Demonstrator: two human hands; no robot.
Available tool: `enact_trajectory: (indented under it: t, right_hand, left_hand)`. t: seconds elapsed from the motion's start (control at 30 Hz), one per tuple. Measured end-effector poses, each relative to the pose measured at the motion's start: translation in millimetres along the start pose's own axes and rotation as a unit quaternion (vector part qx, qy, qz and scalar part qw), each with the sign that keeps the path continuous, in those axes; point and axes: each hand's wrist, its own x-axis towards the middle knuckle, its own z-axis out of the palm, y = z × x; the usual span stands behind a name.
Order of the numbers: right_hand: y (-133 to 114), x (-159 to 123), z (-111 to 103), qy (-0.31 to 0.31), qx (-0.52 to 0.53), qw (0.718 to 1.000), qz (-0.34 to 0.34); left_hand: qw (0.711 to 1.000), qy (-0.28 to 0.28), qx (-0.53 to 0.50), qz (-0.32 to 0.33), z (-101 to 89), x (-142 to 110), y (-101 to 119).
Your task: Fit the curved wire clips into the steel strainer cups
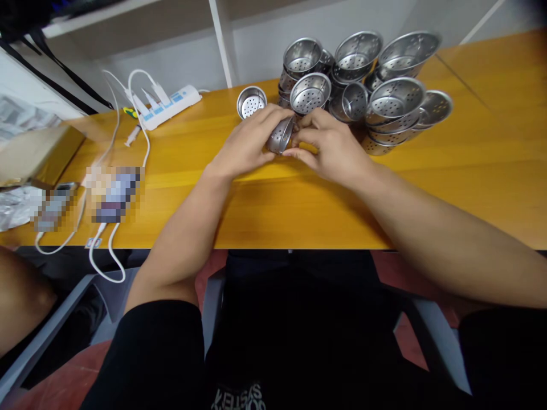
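A small metal strainer cup (280, 136) with punched holes is tilted on its side between my hands, just above the wooden table. My left hand (252, 139) is closed around its left side. The fingers and thumb of my right hand (327, 142) grip it at the rim on the right; the fingertips are partly hidden. Just behind my left hand, another strainer cup (251, 105) stands upright by itself. Beyond my right hand are several more strainer cups, many nested in stacks (395, 102), with one cup (352, 102) tipped over among them.
On the left of the table (183, 210) lie a white power strip (173, 108) with plugs and cables, a phone (117, 196), a second device (55, 208) and a cardboard box (47, 154). A wall with shelving borders the back. Another person's bare limb (23, 302) shows at lower left.
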Motion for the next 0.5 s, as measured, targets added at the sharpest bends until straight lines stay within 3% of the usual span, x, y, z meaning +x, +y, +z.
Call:
enact_trajectory:
  t: [0.27,0.5]
  right_hand:
    - [-5.2,0.3,-0.7,0.003,-0.013,1.000,-0.017]
    - [-8.4,-0.1,-0.8,0.003,-0.021,1.000,-0.020]
  left_hand:
    - [0.999,0.014,-0.025,0.016,11.6,2.7,-14.7]
    - [0.999,0.018,-0.047,0.010,13.1,3.4,-11.0]
